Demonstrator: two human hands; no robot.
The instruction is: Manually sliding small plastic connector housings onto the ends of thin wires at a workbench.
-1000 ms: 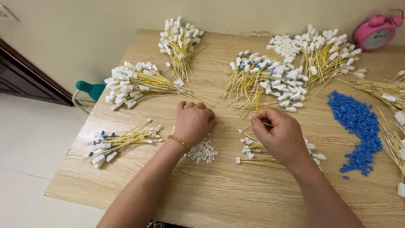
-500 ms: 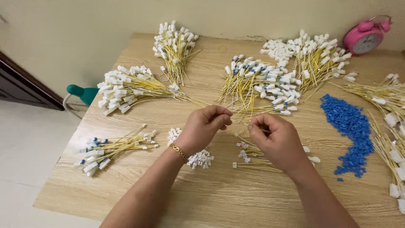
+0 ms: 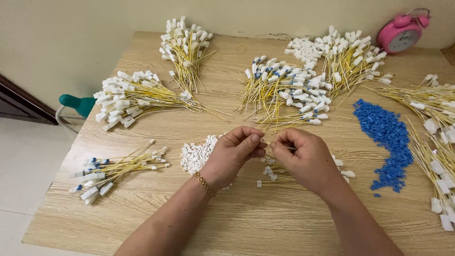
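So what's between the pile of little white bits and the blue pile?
In the head view, both hands: the left hand and right hand, pinching a thin yellow wire, over a few loose wires.

I see a pink alarm clock [image 3: 403,34] at the frame's upper right, a teal-handled object [image 3: 78,103] off the table's left edge

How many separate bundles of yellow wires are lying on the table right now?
7, possibly more off-frame: near left, mid left, far left, centre, far right, right edge, and a small bundle under the hands.
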